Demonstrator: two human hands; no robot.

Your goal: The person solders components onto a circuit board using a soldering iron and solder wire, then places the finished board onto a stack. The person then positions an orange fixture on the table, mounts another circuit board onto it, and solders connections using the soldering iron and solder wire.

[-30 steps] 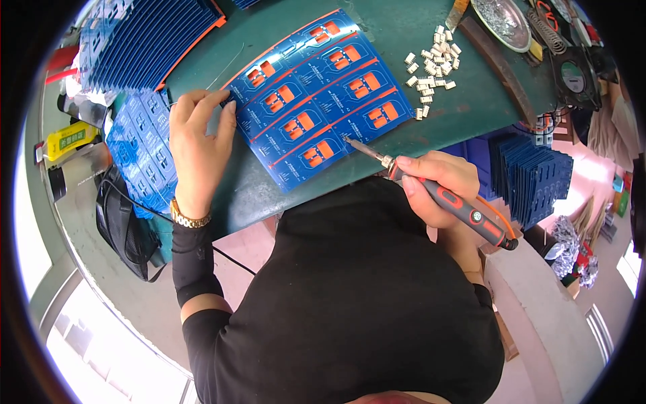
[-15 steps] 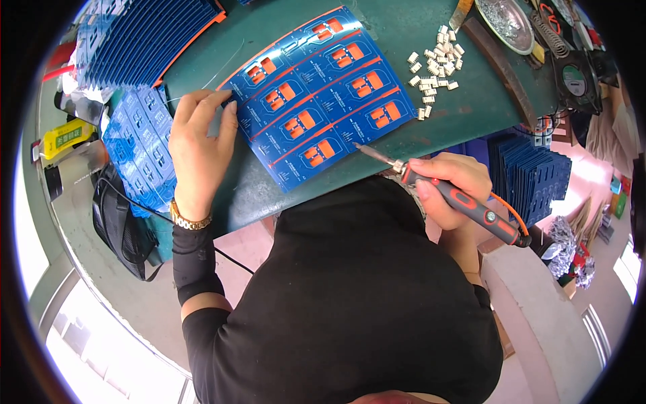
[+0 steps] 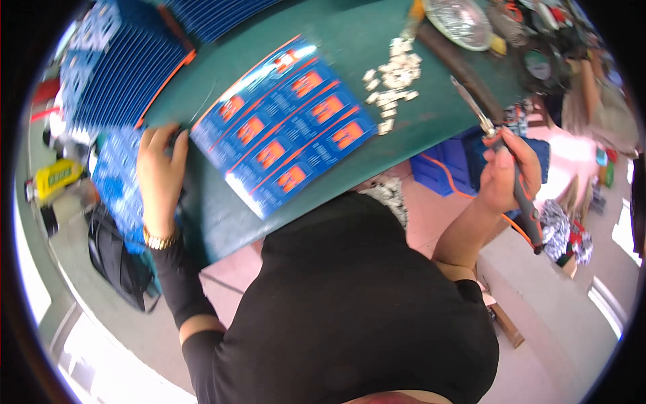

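Observation:
My right hand (image 3: 505, 178) is closed round a grey-and-red soldering iron (image 3: 529, 214), raised off the table's right edge with its metal tip pointing up and away. A blue circuit board panel (image 3: 296, 111) with orange-showing cutouts lies tilted on the green table (image 3: 229, 232). My left hand (image 3: 160, 175) rests just left of the panel, apart from it. Its fingers are bent and slightly apart, with nothing visible in them. Right of the panel lies a loose heap of small white connectors (image 3: 398, 71). Motion blurs both hands and the panel.
Slotted stacks of blue boards (image 3: 128, 74) stand at the far left, with more blue boards (image 3: 124, 178) below. A metal bar (image 3: 457, 67) and a metal dish (image 3: 461, 23) lie at the far right. A blue bin (image 3: 437, 165) sits beyond the table's near edge. A black bag (image 3: 114, 252) is at left.
My right hand has lifted the soldering iron away from the panel, up and to the right. My left hand has come off the panel's left corner. The whole view has shifted.

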